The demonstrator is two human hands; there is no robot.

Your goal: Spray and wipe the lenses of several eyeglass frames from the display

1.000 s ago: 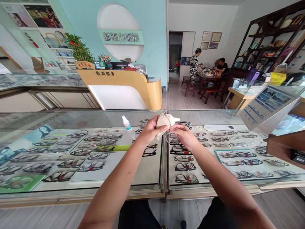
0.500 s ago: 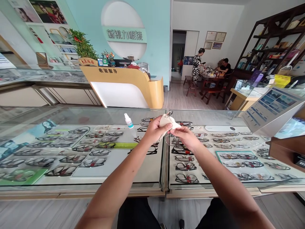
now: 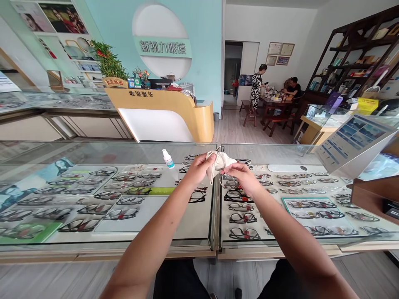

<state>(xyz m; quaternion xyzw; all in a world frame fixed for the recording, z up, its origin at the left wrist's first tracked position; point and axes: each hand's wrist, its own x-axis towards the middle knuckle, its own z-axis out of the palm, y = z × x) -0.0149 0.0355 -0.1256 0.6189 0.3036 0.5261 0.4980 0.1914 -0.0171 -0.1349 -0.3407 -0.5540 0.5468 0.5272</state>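
Observation:
Above the seam between two glass counters, my left hand (image 3: 200,167) is closed on a cream cleaning cloth (image 3: 212,169), thumb on top. The cloth is folded around part of a thin-rimmed pair of eyeglasses (image 3: 220,161), so most of the frame is hidden. My right hand (image 3: 242,173) is closed in a pinch on the eyeglasses at the cloth's right edge. Part of a rim shows below those fingers, hard to separate from the frames under the glass. A white spray bottle (image 3: 168,159) with a blue label stands upright on the counter, left of my hands.
Under the glass of the display counter (image 3: 174,237) lie rows of eyeglasses. A tilted information board (image 3: 358,143) and a brown box (image 3: 375,197) are at the right. Beyond are a yellow-and-white cashier desk (image 3: 162,120) and people at a wooden table (image 3: 274,104).
The cloth has shifted in my left fingers; it now spreads flatter, with a corner hanging down. My left thumb has moved up and left, while my right hand stays nearly in place.

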